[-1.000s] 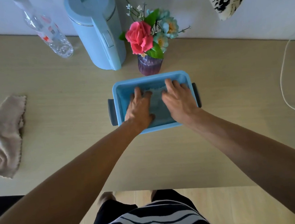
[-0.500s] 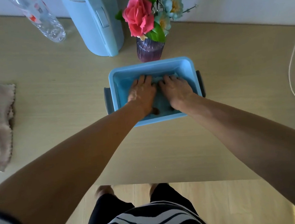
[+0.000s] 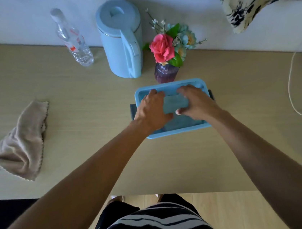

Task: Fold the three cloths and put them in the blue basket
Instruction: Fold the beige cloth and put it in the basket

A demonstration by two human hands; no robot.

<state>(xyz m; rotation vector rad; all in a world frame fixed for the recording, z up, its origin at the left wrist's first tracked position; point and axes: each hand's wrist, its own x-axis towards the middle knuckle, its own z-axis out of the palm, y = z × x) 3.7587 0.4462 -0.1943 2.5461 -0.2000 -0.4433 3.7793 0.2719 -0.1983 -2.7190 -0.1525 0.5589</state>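
Note:
The blue basket (image 3: 176, 130) stands on the wooden table in front of the vase. Inside it lies a folded light blue cloth (image 3: 175, 102). Both my hands reach into the basket and arch over this cloth. My left hand (image 3: 150, 110) has its fingers at the cloth's far edge and its thumb at the near edge. My right hand (image 3: 197, 103) grips the other side the same way. A darker blue layer (image 3: 182, 124) shows beneath, near the front wall. A crumpled beige cloth (image 3: 20, 146) lies far to the left on the table.
Behind the basket stand a purple vase with flowers (image 3: 166, 73), a light blue kettle (image 3: 122, 42) and a clear plastic bottle (image 3: 74, 42). A white cable (image 3: 292, 94) runs along the right side. The table's near edge (image 3: 174, 192) is close to my legs.
My hands lay flat, pressing the cloth down in the basket. Now they are arched, with fingers and thumbs at the cloth's edges. The view has tilted up.

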